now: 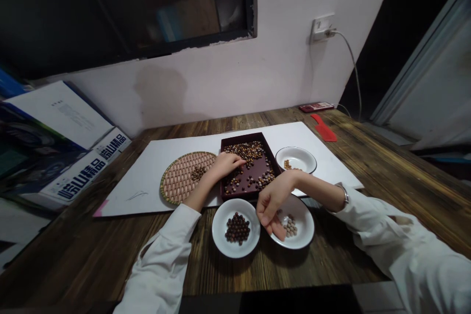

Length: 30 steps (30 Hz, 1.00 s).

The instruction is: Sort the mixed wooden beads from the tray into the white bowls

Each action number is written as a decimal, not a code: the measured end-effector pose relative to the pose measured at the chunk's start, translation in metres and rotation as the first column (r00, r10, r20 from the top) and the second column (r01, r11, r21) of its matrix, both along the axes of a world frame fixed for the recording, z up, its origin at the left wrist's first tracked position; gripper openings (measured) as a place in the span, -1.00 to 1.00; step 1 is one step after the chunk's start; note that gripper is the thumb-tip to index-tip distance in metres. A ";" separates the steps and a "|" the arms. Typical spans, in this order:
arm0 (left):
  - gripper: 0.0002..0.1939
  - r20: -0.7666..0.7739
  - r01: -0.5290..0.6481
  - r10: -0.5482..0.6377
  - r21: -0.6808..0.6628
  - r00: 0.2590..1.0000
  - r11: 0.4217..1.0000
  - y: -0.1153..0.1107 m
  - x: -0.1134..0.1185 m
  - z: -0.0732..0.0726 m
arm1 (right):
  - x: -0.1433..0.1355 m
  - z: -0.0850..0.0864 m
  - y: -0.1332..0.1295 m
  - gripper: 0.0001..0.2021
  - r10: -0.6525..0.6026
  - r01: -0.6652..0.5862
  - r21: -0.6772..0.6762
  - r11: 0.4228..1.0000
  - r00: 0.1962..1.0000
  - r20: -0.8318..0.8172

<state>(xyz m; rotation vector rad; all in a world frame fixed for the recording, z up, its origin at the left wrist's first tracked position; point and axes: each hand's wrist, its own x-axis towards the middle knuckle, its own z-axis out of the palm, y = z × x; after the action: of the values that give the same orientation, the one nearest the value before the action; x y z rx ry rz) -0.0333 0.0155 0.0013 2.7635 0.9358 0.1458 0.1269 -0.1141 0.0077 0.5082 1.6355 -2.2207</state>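
My left hand point(227, 163) reaches over the left side of a dark red tray point(241, 182). Its fingers stretch toward mixed brown and pale round beads point(249, 150) lying inside; the thumb is hidden. At the near right, my right hand point(273, 202) dips over the left rim of a white bowl point(307, 223). The fingers point down and apart beside pale beads point(290, 225), and nothing shows between them. Left of it stands another white bowl point(235, 252) with dark brown beads point(237, 228).
A round woven tray point(176, 181) with some beads lies on the left of a white board point(136, 196). Behind my right wrist is a white dish point(301, 157) with light brown beads. Farther right are a red scoop-like piece point(324, 130) and a phone point(316, 107). Boxes point(81, 171) stand far left.
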 end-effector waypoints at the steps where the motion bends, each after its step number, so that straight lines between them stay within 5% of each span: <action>1: -0.59 -0.004 0.004 -0.004 0.007 1.000 1.000 0.000 0.000 0.000 | 0.000 0.000 0.000 -0.53 -0.001 0.001 0.000 1.000 1.000 0.000; 17: -0.60 -0.063 -0.015 0.017 0.040 0.998 0.999 -0.004 0.001 0.003 | -0.001 0.001 -0.001 -0.50 -0.011 0.011 -0.030 1.000 1.000 -0.019; 30: -0.59 -0.074 -0.005 0.008 0.045 0.997 0.999 -0.007 0.000 0.006 | 0.005 -0.008 0.009 -0.57 -0.149 0.078 -0.219 0.973 0.932 -0.331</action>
<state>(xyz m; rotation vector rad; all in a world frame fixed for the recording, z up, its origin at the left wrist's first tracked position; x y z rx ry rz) -0.0333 0.0089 0.0069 2.8251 0.9715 0.0669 0.1320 -0.1054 -0.0006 0.1669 1.5413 -2.6492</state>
